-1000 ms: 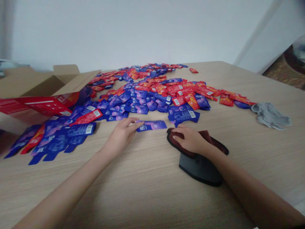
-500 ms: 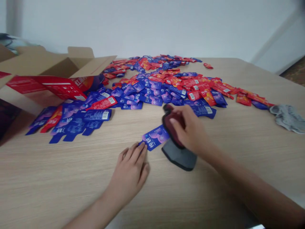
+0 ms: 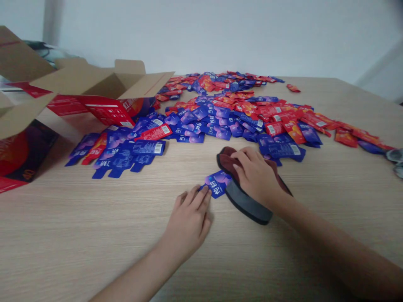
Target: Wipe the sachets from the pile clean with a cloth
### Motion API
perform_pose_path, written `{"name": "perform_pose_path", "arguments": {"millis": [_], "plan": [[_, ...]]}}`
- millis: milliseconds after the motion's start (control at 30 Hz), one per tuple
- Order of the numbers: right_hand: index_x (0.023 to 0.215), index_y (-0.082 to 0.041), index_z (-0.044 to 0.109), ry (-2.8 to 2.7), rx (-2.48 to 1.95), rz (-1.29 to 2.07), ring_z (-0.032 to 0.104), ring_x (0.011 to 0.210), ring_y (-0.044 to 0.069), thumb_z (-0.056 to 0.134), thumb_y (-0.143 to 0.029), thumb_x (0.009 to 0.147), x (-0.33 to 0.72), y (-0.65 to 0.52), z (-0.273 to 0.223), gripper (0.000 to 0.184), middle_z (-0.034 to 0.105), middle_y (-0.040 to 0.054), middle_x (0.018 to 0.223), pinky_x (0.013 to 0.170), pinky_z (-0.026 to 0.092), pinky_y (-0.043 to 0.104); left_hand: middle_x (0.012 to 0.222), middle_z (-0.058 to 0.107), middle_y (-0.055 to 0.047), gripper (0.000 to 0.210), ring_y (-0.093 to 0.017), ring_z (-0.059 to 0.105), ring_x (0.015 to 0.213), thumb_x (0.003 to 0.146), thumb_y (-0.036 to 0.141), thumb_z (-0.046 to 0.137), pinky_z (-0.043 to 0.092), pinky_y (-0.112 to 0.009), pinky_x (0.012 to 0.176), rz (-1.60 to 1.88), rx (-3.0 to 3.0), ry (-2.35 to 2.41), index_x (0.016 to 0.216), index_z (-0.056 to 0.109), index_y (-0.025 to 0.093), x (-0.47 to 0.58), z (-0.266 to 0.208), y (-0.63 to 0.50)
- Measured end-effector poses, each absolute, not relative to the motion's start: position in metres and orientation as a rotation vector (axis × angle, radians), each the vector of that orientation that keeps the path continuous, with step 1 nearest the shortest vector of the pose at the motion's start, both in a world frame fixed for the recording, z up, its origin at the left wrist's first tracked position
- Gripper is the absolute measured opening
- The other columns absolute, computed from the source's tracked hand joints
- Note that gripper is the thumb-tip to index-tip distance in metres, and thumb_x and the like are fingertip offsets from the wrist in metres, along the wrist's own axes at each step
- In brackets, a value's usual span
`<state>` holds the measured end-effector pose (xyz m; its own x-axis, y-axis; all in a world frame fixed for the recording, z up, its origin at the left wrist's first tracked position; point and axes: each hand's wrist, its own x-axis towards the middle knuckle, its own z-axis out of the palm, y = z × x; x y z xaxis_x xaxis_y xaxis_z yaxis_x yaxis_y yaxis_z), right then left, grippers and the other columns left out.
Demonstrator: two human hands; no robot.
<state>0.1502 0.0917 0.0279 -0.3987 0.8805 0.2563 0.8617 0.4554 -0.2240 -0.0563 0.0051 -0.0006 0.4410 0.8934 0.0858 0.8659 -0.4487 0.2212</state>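
A blue-purple sachet (image 3: 217, 183) lies flat on the table in front of me. The outstretched fingertips of my left hand (image 3: 190, 216) rest on its near left corner; that hand is open, palm down. My right hand (image 3: 256, 174) is closed on a soft, flat dark-red piece with black edging (image 3: 228, 158), bent under the fingers. Below it shows a grey black-edged piece (image 3: 247, 201); I cannot tell whether the two are joined. Together they cover the right end of the sachet.
Red and blue sachets (image 3: 217, 119) lie heaped across the back. A smaller group of sachets (image 3: 121, 157) is spread at left, beside open cardboard boxes (image 3: 107, 111). Another printed box (image 3: 23, 155) stands at the left edge. A grey cloth item (image 3: 397, 157) lies at far right.
The dark-red piece has come down and spread wider over the grey piece and the sachet, covering more of it. My left hand keeps its place at the sachet's corner. The view has turned left.
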Motion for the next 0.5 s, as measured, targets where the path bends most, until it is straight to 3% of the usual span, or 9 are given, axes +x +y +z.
{"name": "perform_pose_path", "arguments": {"millis": [133,267,500], "plan": [[0.108,-0.023,0.062,-2.618,-1.257,0.077,0.049,0.096,0.026,0.040,-0.018,0.092,0.120,0.078,0.015,0.027,0.054,0.0103,0.117,0.080,0.039,0.040,0.137,0.056,-0.010,0.048,-0.030,0.044,0.130,0.088,0.023,0.045,0.037,-0.049,0.105,0.247,2.540,1.590,0.134,0.054,0.013,-0.055,0.000,0.004],[0.106,-0.019,0.061,-2.601,-1.400,0.144,0.050,0.098,0.027,0.042,-0.018,0.091,0.151,0.086,-0.003,0.024,0.053,0.0123,0.114,0.084,0.040,0.040,0.144,0.050,-0.010,0.053,-0.030,0.042,0.132,0.085,0.020,0.046,0.038,-0.048,0.104,0.244,2.551,1.584,0.137,0.050,0.012,-0.055,0.001,0.005],[0.099,-0.020,0.058,-2.430,-1.495,0.239,0.055,0.096,0.023,0.042,-0.019,0.091,0.174,0.084,0.026,0.018,0.057,0.0095,0.104,0.083,0.042,0.035,0.131,0.059,-0.012,0.042,-0.031,0.048,0.126,0.088,0.026,0.047,0.044,-0.048,0.097,0.309,2.545,1.585,0.127,0.058,0.013,-0.052,0.004,0.012]]}}
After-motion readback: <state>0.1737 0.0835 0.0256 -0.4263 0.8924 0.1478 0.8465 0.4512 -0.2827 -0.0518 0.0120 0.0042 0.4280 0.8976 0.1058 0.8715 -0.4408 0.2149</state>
